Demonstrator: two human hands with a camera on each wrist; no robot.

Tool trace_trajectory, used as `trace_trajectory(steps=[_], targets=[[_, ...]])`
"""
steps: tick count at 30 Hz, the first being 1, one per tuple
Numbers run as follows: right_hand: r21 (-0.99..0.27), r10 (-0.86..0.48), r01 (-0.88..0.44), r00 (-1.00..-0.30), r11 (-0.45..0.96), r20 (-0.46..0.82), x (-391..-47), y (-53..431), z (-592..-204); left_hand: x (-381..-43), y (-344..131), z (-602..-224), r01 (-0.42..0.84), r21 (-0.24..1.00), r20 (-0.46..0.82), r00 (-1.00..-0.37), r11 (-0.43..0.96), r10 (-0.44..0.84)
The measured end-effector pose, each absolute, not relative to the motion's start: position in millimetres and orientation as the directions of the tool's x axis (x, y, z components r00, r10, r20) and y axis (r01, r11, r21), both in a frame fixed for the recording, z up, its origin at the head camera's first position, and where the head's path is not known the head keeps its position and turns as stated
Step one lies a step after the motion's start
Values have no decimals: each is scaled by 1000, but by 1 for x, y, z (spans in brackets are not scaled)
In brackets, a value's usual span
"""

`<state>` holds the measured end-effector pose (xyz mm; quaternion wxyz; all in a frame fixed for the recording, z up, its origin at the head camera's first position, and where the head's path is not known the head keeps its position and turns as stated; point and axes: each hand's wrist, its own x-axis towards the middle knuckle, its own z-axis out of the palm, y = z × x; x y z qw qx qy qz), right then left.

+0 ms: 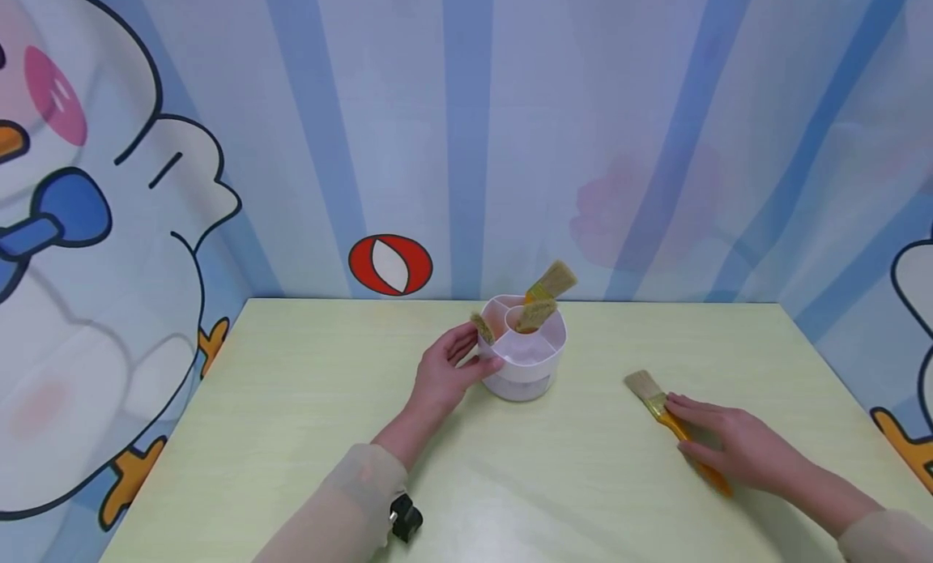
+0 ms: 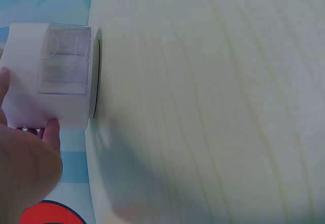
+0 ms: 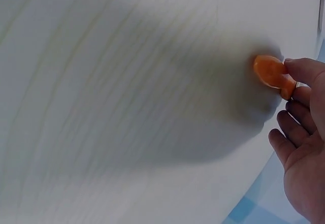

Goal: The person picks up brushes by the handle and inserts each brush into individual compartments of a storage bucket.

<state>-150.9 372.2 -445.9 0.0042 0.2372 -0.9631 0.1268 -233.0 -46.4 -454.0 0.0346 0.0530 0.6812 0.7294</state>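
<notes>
A white round desk organizer (image 1: 526, 373) with divided compartments stands on the table. My left hand (image 1: 446, 375) grips its left side, thumb in front and fingers along the far side. In the left wrist view, a clear drawer (image 2: 65, 64) shows low on the organizer. Two paintbrushes lean out of it, one with upright bristles (image 1: 558, 278), the other with bristles (image 1: 536, 315) lower; a third brush (image 1: 482, 328) pokes out at the left. Off to the right, my right hand (image 1: 736, 443) pinches a paintbrush (image 1: 674, 425) by its orange handle (image 3: 270, 71), bristles pointing away from me.
The pale wooden table (image 1: 321, 401) ends at a back edge close behind the organizer. A blue-striped cartoon backdrop (image 1: 408, 142) rises behind it and along both sides. A small black device (image 1: 405, 518) sits at my left wrist.
</notes>
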Motion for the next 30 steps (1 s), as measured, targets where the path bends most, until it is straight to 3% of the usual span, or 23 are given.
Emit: trace_trajectory(steps=[12,26,30], targets=[[-279,-322,-313,-947,908,15,-141,376,-443,-232,-45,-453,4,999,9,-994,-51,108],[-142,-470,-488,-871,861,145,-142,383,-454,-233,-45,-453,-14,999,-10,-994,-37,106],[-152,-454,-479,-874,864,174,-145,384,-455,-233,-45,-453,-17,999,-14,-995,-31,103]])
